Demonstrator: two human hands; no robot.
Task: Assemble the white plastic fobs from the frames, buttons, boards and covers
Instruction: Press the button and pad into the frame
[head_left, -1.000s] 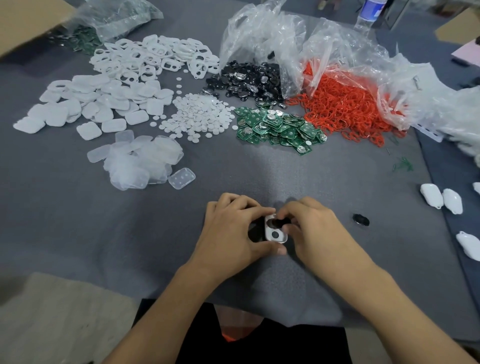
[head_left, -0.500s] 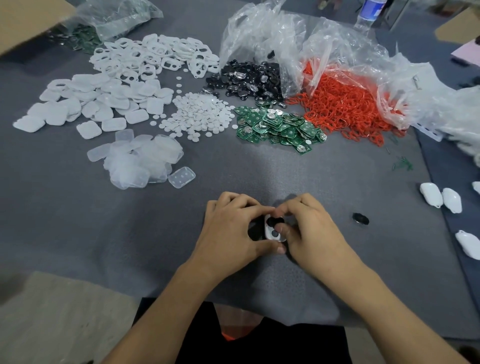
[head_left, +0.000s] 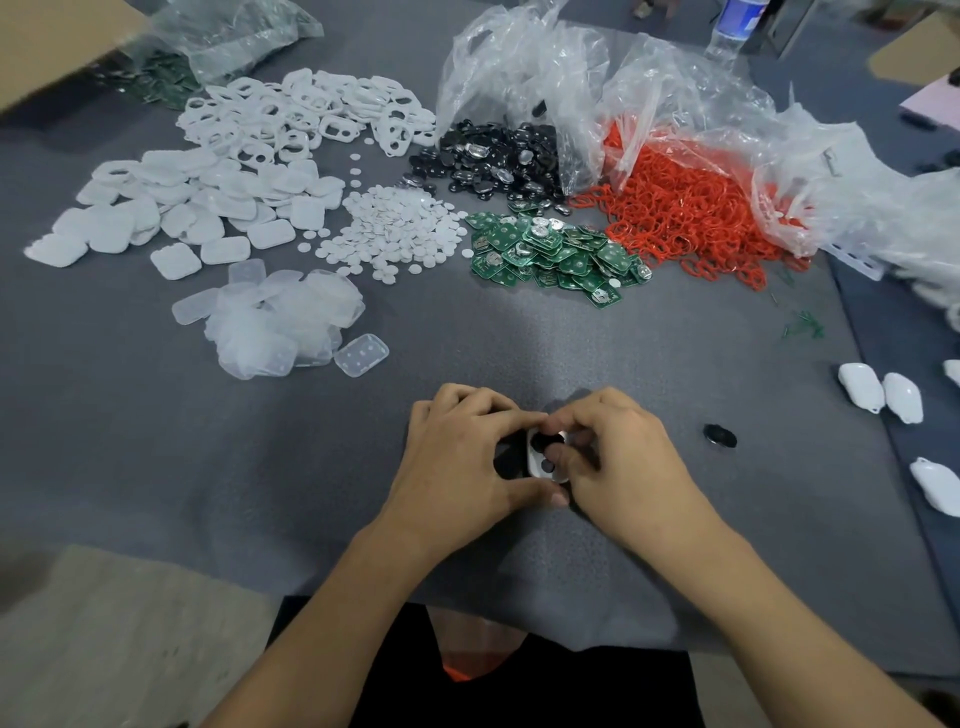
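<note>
Your left grip (head_left: 462, 457) is clamped on the frame (head_left: 533, 460), fingers curled over its far end and thumb under its near end. Your right grip (head_left: 623, 462) closes on the same frame from the other side, fingertips bunched at the upper of its two holes. Something dark sits there, likely a button being seated, though your fingers hide too much to be sure. The frame lies right between the two grips, on or just above the tabletop (head_left: 363, 467), I cannot tell which. Its long axis runs away from you, so neither side is nearer; the pressing falls to the right fingertips while the left steadies. I judge this the button step, early in this fob, with board and cover to come. A loose button (head_left: 719, 435) lies near your right grip, on its outer side. The boards (head_left: 550, 249) are heaped straight ahead, well apart from the grips, with bare tabletop between and nothing in the way. Left of them lie white discs (head_left: 395, 228), clear caps (head_left: 280, 322), covers (head_left: 182, 208) and spare frames (head_left: 311, 114). Behind the boards, black buttons (head_left: 493, 161) spill from a bag (head_left: 545, 67), with red rings (head_left: 685, 208) to their right. Finished fobs (head_left: 862, 387) lie at the far right.
</note>
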